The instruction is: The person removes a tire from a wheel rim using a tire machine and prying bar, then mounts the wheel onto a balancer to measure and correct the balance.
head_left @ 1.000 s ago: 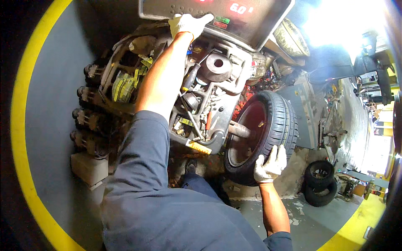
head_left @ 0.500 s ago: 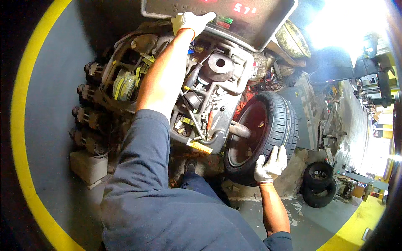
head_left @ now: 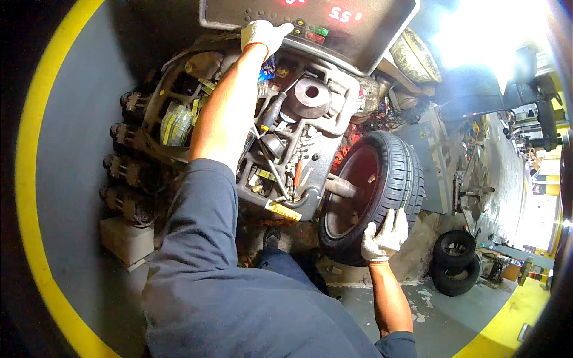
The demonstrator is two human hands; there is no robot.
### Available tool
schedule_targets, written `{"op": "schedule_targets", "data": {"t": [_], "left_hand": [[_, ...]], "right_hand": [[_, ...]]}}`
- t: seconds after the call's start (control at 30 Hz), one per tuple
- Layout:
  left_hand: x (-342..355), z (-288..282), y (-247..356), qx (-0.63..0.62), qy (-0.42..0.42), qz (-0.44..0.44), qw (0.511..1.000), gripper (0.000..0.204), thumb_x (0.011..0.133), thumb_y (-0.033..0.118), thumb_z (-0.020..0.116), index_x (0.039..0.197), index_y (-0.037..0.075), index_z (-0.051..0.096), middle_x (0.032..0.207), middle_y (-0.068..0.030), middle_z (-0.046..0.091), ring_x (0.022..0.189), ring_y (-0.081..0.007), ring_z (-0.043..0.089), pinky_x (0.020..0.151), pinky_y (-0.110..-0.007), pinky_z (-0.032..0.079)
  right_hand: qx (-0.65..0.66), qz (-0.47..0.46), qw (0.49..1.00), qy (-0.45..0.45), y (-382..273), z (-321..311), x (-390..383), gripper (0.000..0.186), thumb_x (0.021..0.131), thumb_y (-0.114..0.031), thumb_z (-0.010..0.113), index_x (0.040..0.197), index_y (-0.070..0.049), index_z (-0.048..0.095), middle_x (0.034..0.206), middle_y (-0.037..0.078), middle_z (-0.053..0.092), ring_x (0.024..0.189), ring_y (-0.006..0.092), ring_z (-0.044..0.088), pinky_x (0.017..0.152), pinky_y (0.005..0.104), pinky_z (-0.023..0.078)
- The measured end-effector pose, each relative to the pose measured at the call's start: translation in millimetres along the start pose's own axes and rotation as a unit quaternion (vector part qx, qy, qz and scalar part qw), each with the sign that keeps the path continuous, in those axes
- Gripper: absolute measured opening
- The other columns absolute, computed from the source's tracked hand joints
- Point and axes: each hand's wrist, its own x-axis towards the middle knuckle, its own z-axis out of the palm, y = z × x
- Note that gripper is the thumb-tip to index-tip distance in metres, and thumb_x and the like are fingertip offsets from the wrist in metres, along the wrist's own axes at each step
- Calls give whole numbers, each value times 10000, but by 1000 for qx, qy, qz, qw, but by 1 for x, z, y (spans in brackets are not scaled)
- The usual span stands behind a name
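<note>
My left hand (head_left: 261,37), in a white glove with an orange cuff, is at the lower edge of a control panel (head_left: 358,51) with a red lit display. Its thumb is stretched toward the yellow, green and red buttons; the other fingers are partly hidden. I cannot tell if it presses a button. To the right, my gloved right hand (head_left: 385,237) lies with fingers apart against the tread of a tyre (head_left: 403,173). The tyre is on a dark rim (head_left: 352,215), upright on a metal shaft (head_left: 341,187) beside the machine.
Below the panel, a grey tool tray (head_left: 316,173) holds a screwdriver (head_left: 273,111), a round black cone (head_left: 310,95) and small parts. A roll of yellow-white strips (head_left: 177,123) sits at its left. Two stacked tyres (head_left: 455,262) stand on the floor at right.
My left hand has shifted slightly left along the panel's lower edge. The digits on the display have changed. My right hand stays on the tyre, almost unmoved.
</note>
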Motion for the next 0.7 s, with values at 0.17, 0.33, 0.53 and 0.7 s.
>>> {"op": "schedule_targets", "data": {"t": [0.17, 0.33, 0.53, 0.7], "left_hand": [[7, 14, -13, -2, 36, 25, 999, 662, 895, 654, 544, 988, 42, 778, 1076, -222, 728, 1029, -398, 691, 914, -478, 520], [5, 16, -19, -57, 48, 31, 997, 645, 879, 645, 572, 931, 33, 771, 1049, -223, 730, 997, -401, 693, 898, -484, 523], [-26, -11, 11, 5, 36, 9, 999, 884, 752, 817, 602, 1033, -6, 761, 1158, -298, 687, 1068, -401, 676, 961, -447, 518], [-25, -2, 10, 8, 72, 42, 996, 934, 743, 843, 593, 1033, -29, 756, 1169, -317, 674, 1078, -400, 676, 957, -457, 518]], "right_hand": [[7, -5, 1000, 6, -1, 0, 1, 650, 789, -284, 717, 1347, 20, 579, 1442, 278, 502, 1310, 476, 469, 1106, 576, 354], [1, -12, 1000, 21, -3, 0, 1, 639, 792, -280, 719, 1343, 17, 584, 1433, 275, 513, 1308, 472, 476, 1103, 575, 360], [5, -6, 1000, 12, -2, -1, 1, 645, 786, -282, 727, 1343, 11, 588, 1453, 270, 495, 1303, 472, 475, 1103, 574, 361], [-2, -13, 1000, 24, -2, 0, 2, 635, 799, -289, 715, 1340, 18, 589, 1444, 274, 504, 1297, 472, 484, 1090, 572, 370]]}}
